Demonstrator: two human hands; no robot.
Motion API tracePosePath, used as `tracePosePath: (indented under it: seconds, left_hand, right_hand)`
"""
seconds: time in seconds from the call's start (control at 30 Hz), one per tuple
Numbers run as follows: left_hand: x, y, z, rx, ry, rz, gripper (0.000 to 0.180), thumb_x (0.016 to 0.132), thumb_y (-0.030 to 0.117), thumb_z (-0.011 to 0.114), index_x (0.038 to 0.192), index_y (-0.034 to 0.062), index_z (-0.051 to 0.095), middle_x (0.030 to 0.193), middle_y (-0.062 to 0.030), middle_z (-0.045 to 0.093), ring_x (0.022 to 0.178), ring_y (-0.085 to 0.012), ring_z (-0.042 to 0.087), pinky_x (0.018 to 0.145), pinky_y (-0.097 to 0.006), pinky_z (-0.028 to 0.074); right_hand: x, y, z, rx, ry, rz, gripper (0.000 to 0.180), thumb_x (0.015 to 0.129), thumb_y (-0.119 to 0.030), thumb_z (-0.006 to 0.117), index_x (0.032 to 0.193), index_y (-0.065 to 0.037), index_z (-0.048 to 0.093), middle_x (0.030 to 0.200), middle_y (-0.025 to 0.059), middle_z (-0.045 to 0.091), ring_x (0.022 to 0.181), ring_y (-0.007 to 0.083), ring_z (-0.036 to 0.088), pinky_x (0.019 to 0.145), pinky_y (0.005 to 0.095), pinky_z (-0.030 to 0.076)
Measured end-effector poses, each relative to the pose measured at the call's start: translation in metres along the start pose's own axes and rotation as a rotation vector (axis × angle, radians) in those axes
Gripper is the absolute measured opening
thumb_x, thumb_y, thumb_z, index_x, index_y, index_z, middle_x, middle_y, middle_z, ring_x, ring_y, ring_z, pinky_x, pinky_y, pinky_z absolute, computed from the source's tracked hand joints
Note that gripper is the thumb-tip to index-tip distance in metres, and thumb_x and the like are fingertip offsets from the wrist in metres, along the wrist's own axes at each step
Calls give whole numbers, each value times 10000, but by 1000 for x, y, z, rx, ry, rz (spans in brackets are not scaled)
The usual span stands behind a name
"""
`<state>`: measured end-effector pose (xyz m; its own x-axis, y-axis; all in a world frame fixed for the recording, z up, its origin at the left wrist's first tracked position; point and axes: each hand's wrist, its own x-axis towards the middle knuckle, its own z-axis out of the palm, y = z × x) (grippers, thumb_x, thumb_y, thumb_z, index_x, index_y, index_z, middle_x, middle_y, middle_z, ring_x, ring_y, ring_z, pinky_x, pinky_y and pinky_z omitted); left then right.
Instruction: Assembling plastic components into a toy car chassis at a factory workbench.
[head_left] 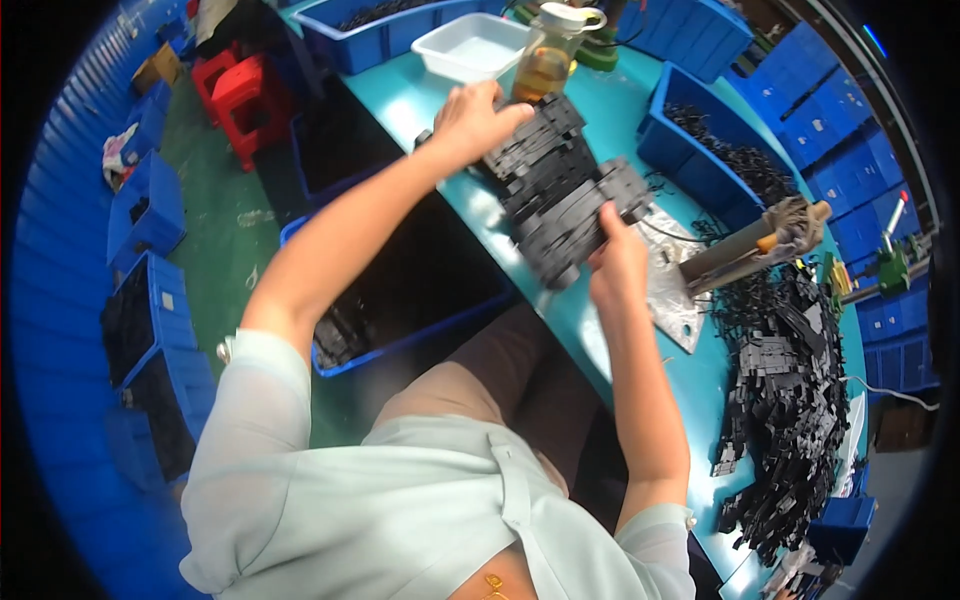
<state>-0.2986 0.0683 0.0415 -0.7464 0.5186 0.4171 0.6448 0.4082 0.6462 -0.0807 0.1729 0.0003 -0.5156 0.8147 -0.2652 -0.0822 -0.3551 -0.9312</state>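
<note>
Teal bench (615,120): glossy, bare in patches.
Far end: set with white tray (470,48) just beside lidded jar (544,68).
Right side: lined with blue bin (690,178) of black parts (735,155), then metal plate (668,275) bearing a post (735,260).
Near right: buried under heap of flat black pieces (785,400).
Green floor (215,215): holding red stools (245,98), blue crates (150,212).

Blue corrugated wall (60,310) was seen left | green floor (215,235) was exposed | red stools (238,90) were placed thereon | teal table (620,115) was lit
</note>
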Motion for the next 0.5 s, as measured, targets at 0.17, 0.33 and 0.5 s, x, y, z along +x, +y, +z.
tracePosePath:
  seconds: [0.17, 0.33, 0.5]
  left_hand:
    - [48, -57, 24, 121, -401, -331, 883, 657, 709, 635, 1116, -45, 628, 1184, -238, 592, 1169, -378, 507, 966, -429, 418]
    - [37, -37, 37, -79, -474, -345, 1049, 574, 800, 619, 1118, -97, 606, 1187, -264, 580, 1137, -353, 551, 967, -391, 440]
    - [-2, 8, 9, -672, -751, -308, 707, 691, 547, 761, 1057, -43, 633, 997, -147, 655, 915, -198, 626, 801, -286, 473]
  right_hand:
    - [56, 4, 15, 109, -5, 65, 242, 912, -283, 609, 988, -53, 607, 892, 38, 630, 720, 151, 575, 563, 277, 403]
    - [83, 12, 23, 91, -163, 52, 374, 880, -288, 657, 1059, 23, 550, 1019, 120, 630, 875, 198, 620, 772, 340, 520]
    - [47, -3, 33, -58, -312, 19, 418, 847, -281, 701, 1111, -12, 522, 1011, 113, 626, 880, 206, 630, 755, 361, 548]
